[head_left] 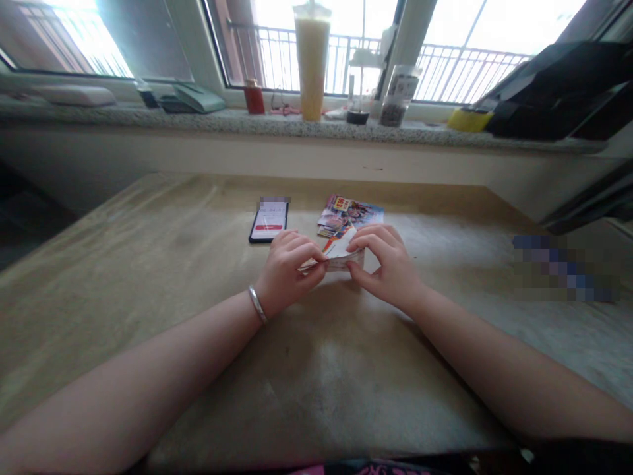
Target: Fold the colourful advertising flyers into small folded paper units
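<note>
Between my hands is a piece of printed paper, white with orange and blue print, bent or folded along its near side. My left hand, with a silver bangle at the wrist, pinches its left end between thumb and fingers. At the right end my right hand grips it, thumb below and fingers on top. Just beyond lie several colourful printed leaflets, partly overlapping. A phone with a lit screen rests on the table past my left hand.
The table has a pale, worn surface. Behind it, a granite windowsill carries a tall cup of yellow drink, a red jar, a clear container and a black bag. A blurred-out object lies at the right.
</note>
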Demonstrator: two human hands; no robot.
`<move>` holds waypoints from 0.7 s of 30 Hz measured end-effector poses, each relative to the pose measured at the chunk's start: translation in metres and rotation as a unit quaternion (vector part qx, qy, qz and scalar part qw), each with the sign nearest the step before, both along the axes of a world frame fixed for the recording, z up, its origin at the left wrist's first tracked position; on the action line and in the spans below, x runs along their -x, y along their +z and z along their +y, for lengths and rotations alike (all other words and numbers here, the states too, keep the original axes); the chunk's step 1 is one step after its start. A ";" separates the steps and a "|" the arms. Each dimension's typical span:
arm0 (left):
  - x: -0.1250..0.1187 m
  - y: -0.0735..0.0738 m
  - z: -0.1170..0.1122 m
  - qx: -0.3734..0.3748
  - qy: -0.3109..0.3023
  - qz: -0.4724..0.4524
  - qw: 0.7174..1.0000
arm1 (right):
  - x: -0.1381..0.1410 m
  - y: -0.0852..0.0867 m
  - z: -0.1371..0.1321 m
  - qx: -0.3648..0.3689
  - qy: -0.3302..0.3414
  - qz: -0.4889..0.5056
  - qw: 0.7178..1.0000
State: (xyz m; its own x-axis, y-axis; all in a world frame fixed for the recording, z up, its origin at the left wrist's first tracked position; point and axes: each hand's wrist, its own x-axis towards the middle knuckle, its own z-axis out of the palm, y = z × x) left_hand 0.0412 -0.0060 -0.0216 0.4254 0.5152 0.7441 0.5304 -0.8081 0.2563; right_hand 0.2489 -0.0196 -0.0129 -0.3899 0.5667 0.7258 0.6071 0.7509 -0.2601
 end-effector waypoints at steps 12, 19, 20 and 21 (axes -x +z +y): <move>0.005 -0.001 0.007 -0.004 -0.022 -0.014 1.000 | 0.001 -0.001 -0.002 -0.066 -0.034 0.017 0.997; 0.010 -0.006 0.012 -0.034 0.040 -0.048 0.997 | -0.002 -0.008 0.002 -0.056 -0.045 -0.015 0.997; 0.011 -0.007 0.013 -0.039 0.040 -0.052 0.997 | -0.002 -0.009 0.003 -0.052 -0.045 -0.014 0.998; 0.012 -0.008 0.014 -0.046 0.039 -0.051 0.997 | -0.002 -0.010 0.003 -0.046 -0.045 -0.013 0.998</move>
